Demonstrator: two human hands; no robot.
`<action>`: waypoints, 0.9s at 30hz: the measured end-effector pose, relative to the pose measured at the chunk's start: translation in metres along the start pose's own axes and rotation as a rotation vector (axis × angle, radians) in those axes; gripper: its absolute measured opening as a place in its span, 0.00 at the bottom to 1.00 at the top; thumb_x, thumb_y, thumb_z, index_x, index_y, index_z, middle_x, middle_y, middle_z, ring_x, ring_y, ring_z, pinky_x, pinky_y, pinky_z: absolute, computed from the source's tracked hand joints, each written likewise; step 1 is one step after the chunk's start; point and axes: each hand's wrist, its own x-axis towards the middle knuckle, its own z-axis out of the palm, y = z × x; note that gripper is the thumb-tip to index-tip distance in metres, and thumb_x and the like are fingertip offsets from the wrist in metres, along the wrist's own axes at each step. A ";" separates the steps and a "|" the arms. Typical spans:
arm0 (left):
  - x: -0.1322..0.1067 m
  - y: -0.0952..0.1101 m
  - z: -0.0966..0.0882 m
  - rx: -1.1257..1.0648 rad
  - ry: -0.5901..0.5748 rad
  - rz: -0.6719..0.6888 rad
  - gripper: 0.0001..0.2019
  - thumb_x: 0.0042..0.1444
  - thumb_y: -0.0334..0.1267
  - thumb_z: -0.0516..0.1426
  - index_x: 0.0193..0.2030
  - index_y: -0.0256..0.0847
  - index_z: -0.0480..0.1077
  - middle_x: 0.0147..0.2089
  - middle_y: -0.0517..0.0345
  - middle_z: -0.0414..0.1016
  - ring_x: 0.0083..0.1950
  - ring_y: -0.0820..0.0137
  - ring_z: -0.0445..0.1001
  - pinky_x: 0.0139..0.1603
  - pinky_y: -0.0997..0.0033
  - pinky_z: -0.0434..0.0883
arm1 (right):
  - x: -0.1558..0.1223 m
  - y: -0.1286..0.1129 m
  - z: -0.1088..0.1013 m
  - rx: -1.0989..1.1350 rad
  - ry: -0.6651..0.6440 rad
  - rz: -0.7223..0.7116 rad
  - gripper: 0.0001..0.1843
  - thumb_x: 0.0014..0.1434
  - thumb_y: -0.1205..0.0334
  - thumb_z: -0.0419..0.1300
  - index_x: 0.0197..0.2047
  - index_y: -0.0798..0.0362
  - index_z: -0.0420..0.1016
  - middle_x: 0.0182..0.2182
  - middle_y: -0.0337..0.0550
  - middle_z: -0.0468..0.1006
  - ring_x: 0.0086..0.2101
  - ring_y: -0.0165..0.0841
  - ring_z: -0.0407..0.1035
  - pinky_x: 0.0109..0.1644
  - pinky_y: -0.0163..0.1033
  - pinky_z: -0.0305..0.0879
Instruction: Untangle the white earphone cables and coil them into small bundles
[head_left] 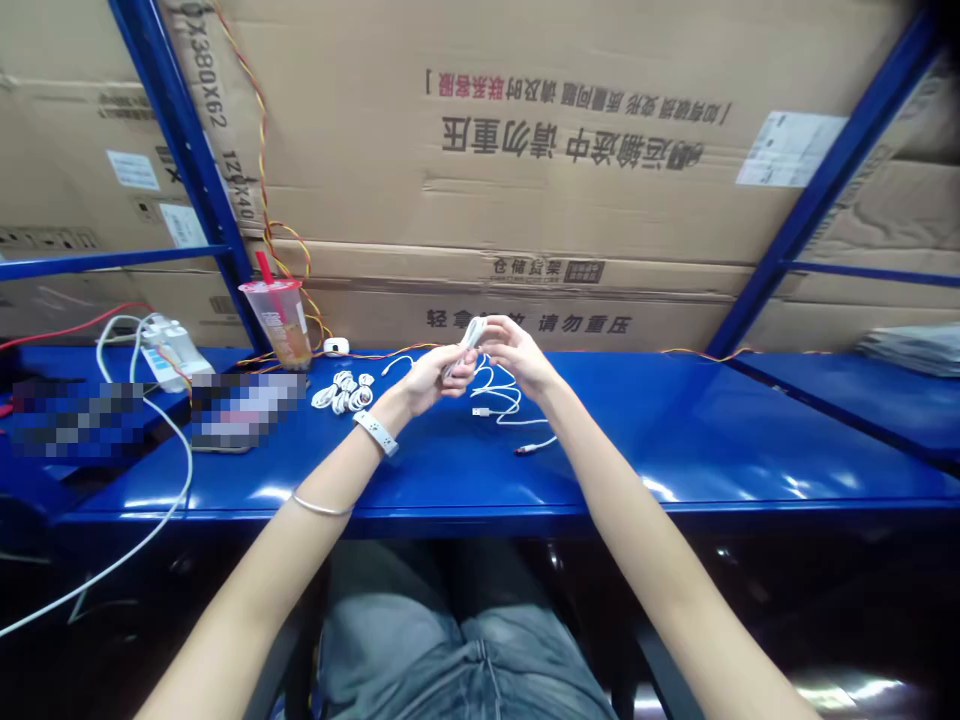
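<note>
Above the blue shelf, my left hand point(439, 378) is closed around a looped white cable point(474, 335). My right hand point(517, 355) meets the same loop from the other side, its thumb and fingers pinched at the top of the bundle. What the right fingertips grip is partly hidden. Below and behind my hands, loose white USB cables point(508, 405) lie in curves on the shelf, a USB plug among them. To the left of my left hand sits a pile of several coiled white cables point(345, 391).
A plastic drink cup point(276, 325) with a red straw stands at the back left. Near it are a blurred flat object point(247, 410), a white power strip point(176, 355) and a small white device point(336, 346). Cardboard point(480, 220) backs the blue shelf point(712, 430).
</note>
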 end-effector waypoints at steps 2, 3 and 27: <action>-0.004 0.001 0.005 -0.005 -0.106 -0.101 0.12 0.60 0.42 0.53 0.30 0.36 0.60 0.23 0.68 0.48 0.18 0.84 0.48 0.16 0.86 0.49 | -0.002 -0.002 0.000 -0.055 -0.140 -0.044 0.25 0.47 0.61 0.63 0.51 0.47 0.71 0.51 0.41 0.73 0.44 0.32 0.69 0.43 0.34 0.66; -0.005 0.002 0.007 0.000 -0.139 -0.141 0.13 0.60 0.43 0.54 0.30 0.36 0.60 0.23 0.67 0.47 0.18 0.84 0.48 0.15 0.86 0.49 | -0.002 -0.003 0.002 -0.091 -0.215 -0.055 0.24 0.49 0.60 0.63 0.51 0.48 0.72 0.53 0.43 0.72 0.47 0.34 0.68 0.46 0.36 0.66; 0.007 -0.004 -0.011 1.182 0.436 0.357 0.13 0.61 0.38 0.51 0.25 0.40 0.59 0.23 0.61 0.61 0.24 0.73 0.59 0.26 0.74 0.54 | -0.003 0.001 0.010 -1.272 -0.096 -0.286 0.15 0.64 0.64 0.50 0.38 0.53 0.80 0.32 0.49 0.81 0.31 0.36 0.71 0.35 0.36 0.53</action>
